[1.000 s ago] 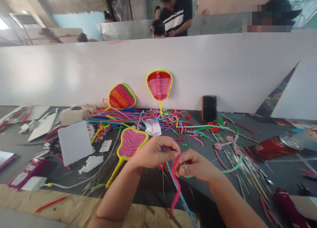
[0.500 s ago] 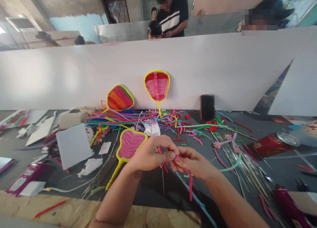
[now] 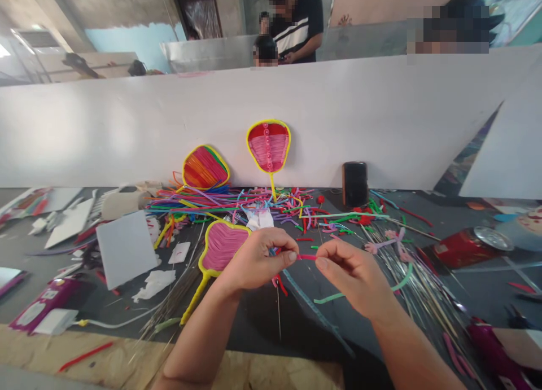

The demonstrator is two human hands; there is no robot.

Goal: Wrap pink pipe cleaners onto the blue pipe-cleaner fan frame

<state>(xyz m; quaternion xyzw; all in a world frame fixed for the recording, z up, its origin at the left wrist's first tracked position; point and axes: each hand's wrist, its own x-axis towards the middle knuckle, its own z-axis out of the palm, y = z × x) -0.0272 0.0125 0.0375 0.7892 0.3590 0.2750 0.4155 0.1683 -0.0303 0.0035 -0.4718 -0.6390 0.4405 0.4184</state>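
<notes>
A short length of pink pipe cleaner [image 3: 307, 257] runs level between my two hands. My left hand [image 3: 265, 257] pinches its left end with thumb and forefinger; my right hand [image 3: 351, 274] pinches the other end, and its palm side is partly hidden. Behind my left wrist lies a fan-shaped piece [image 3: 224, 244] with a pink face, yellow rim and yellow handle. Beneath the left fingers are red bits and a thin wire [image 3: 279, 311] pointing toward me. A pale blue pipe cleaner [image 3: 315, 308] slants across the dark table below the hands.
Two more yellow-rimmed fans [image 3: 269, 147] lean on the white board [image 3: 127, 119]. Pipe cleaners [image 3: 212, 201] are heaped at the back. A black phone [image 3: 354, 184], red can [image 3: 470, 246] and wires [image 3: 406, 288] are on the right; a white card [image 3: 127, 252] lies left. People sit and stand beyond.
My right hand has moved away to the right, and the pink pipe cleaner that hung down below the hands now stretches straight between them. My left hand has stayed nearly in place.
</notes>
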